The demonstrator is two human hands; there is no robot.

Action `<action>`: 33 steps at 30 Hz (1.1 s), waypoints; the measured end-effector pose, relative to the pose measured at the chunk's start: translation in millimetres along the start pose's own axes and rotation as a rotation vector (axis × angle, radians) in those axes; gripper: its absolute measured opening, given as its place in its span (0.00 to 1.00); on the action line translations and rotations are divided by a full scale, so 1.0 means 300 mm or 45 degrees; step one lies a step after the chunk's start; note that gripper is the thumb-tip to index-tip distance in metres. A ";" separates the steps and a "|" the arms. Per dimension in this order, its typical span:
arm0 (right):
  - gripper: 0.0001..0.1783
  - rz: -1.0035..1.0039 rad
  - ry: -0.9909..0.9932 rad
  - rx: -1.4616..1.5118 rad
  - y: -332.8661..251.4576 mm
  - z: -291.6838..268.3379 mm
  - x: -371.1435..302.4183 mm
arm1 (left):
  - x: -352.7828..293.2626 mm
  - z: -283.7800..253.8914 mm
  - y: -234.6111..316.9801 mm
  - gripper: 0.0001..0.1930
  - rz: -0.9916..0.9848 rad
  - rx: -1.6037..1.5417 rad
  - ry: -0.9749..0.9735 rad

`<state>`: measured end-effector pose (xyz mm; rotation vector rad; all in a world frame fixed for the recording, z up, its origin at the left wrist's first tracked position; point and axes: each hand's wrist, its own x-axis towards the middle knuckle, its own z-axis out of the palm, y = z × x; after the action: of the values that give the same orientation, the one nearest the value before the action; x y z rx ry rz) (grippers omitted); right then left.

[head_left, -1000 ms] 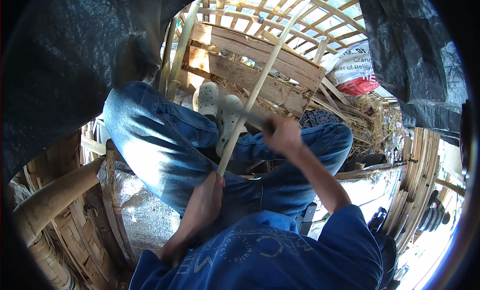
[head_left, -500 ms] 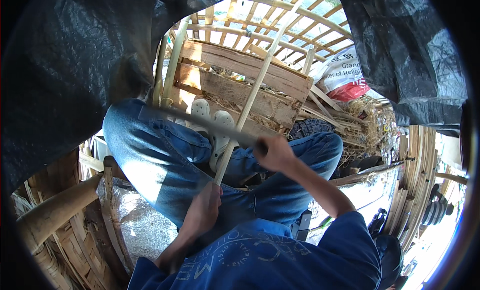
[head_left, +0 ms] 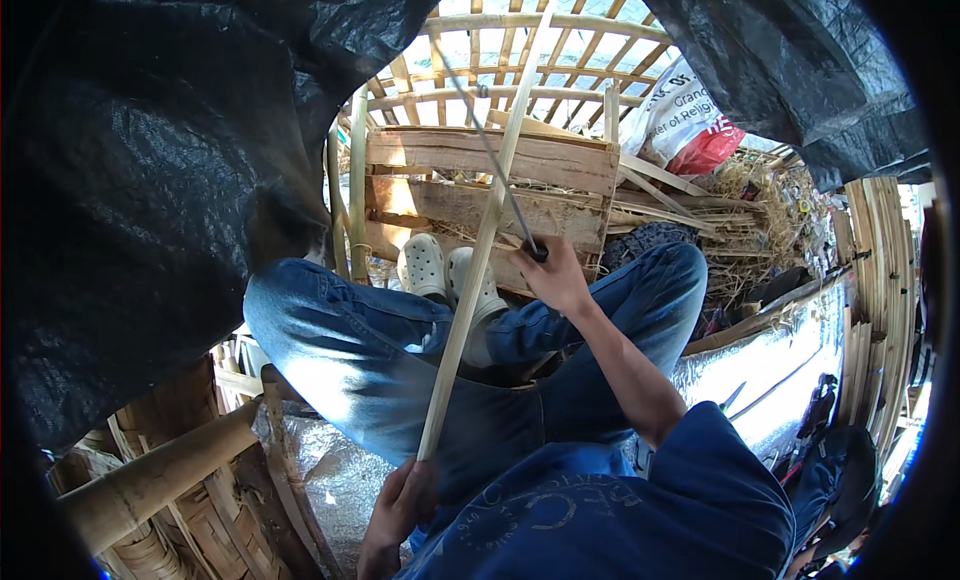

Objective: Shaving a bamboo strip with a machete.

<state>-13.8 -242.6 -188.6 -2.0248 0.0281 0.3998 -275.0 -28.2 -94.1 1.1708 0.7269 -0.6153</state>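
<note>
A long pale bamboo strip slants from my lap up past my feet toward the slatted wall. My left hand is closed around its near end, low by my shirt. In my right hand, held over my crossed legs, is the dark handle of a machete. Its long thin blade points up and away to the left, and in view it crosses the strip. Whether blade and strip touch I cannot tell. Beneath both are my light clogs and jeans.
Wooden planks stand beyond my feet, before a bamboo lattice. Black plastic sheeting hangs left and right. A white-and-red sack lies far right, above dry straw. Bundled bamboo slats stand at right; a bamboo pole lies left.
The machete has swung from pointing left across my legs to pointing up and away. My left hand and the strip's near end sit lower in view. The view has shifted too.
</note>
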 end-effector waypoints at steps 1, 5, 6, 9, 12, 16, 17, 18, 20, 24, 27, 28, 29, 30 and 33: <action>0.16 0.012 -0.001 0.100 0.009 0.009 0.002 | 0.002 0.006 0.002 0.16 -0.008 -0.005 0.017; 0.14 0.045 -0.054 0.140 0.044 -0.008 -0.040 | 0.047 0.060 0.100 0.15 0.050 0.142 0.063; 0.14 0.046 -0.068 0.141 0.029 -0.020 -0.063 | 0.077 0.070 0.114 0.14 0.212 0.326 0.101; 0.13 -0.206 -0.062 -0.229 0.037 -0.058 -0.131 | 0.212 0.135 0.182 0.15 0.700 0.759 0.174; 0.13 -0.143 -0.191 -0.386 0.002 -0.064 -0.194 | 0.376 0.152 0.238 0.09 0.809 0.802 0.014; 0.14 -0.161 -0.330 -0.498 -0.011 -0.045 -0.234 | 0.488 0.153 0.211 0.09 1.024 0.989 0.132; 0.14 -0.198 -0.358 -0.573 -0.016 -0.041 -0.240 | 0.511 0.153 0.193 0.10 1.631 1.550 0.293; 0.14 -0.235 -0.392 -0.647 -0.018 -0.033 -0.244 | 0.521 0.147 0.173 0.10 1.629 1.553 0.272; 0.15 -0.219 -0.433 -0.655 -0.015 -0.017 -0.233 | 0.520 0.143 0.154 0.10 1.432 1.585 0.257; 0.12 -0.300 -0.459 -0.707 0.026 0.019 -0.185 | 0.489 0.169 0.155 0.11 0.968 1.182 0.303; 0.13 -0.307 -0.516 -0.840 0.017 0.038 -0.142 | 0.492 0.155 0.172 0.12 0.816 1.108 0.290; 0.13 -0.311 -0.534 -0.844 0.016 0.043 -0.131 | 0.490 0.151 0.172 0.11 0.845 1.120 0.318; 0.13 -0.355 -0.478 -0.863 0.024 0.045 -0.120 | 0.494 0.150 0.173 0.10 0.878 1.133 0.340; 0.13 -0.398 -0.422 -0.881 0.032 0.049 -0.110 | 0.496 0.153 0.181 0.10 0.871 1.127 0.344; 0.13 -0.372 -0.389 -0.892 0.058 0.068 -0.071 | 0.495 0.166 0.209 0.08 0.801 0.802 0.231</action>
<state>-42.7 -236.2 -206.0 -2.5706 -0.6723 0.5806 -125.3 -66.7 -161.6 1.9506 0.2699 -0.1979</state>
